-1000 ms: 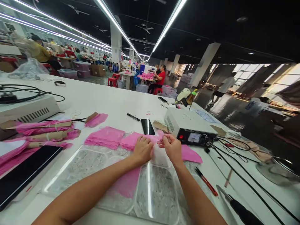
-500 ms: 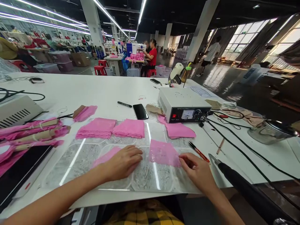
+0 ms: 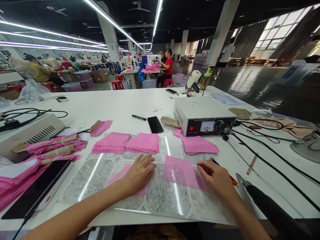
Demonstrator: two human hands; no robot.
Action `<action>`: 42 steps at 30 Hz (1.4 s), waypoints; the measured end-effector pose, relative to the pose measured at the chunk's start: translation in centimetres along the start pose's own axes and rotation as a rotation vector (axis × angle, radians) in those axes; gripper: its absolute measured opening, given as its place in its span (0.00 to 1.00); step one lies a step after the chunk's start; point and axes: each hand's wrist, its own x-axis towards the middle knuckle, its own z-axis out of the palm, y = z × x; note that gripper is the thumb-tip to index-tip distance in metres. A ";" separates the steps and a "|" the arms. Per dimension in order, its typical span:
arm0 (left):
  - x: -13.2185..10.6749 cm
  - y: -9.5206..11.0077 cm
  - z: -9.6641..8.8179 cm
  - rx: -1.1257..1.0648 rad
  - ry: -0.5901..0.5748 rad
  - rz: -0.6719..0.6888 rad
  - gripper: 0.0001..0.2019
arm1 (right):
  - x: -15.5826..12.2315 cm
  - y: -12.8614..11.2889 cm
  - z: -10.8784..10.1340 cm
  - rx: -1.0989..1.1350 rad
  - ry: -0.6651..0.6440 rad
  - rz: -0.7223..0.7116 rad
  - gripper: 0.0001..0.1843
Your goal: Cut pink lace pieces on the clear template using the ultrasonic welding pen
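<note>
1. A white table (image 3: 107, 103) spans the scene.
2. Near middle: a clear mat (image 3: 167, 203).
3. Beyond it: a black phone (image 3: 155, 124), with a pen (image 3: 139, 117) to its left.
4. Right: a metered box (image 3: 205, 111).
5. Left: a vented box (image 3: 32, 130).
6. Far right: a bottle (image 3: 205, 81).

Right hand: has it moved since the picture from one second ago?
Yes. Judged against the white box with the meter, the right hand has moved rightward and nearer the wearer.
</note>
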 end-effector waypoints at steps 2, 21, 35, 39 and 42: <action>4.5 0.7 0.0 -0.027 -0.015 0.021 0.09 | 0.4 0.5 -0.2 0.031 0.075 0.032 0.13; 19.7 2.5 4.3 -0.023 -0.186 0.005 0.15 | -0.2 1.6 -0.2 0.097 0.247 -0.016 0.13; 20.7 3.4 5.0 -0.101 -0.213 0.005 0.16 | -0.2 2.1 -0.1 0.034 0.244 0.000 0.15; 21.2 2.6 4.8 -0.161 -0.217 -0.043 0.16 | 0.3 2.7 -0.3 -0.016 0.255 0.018 0.14; 21.5 2.2 4.7 -0.220 -0.225 -0.062 0.16 | 1.5 3.2 -0.4 -0.080 0.272 0.028 0.17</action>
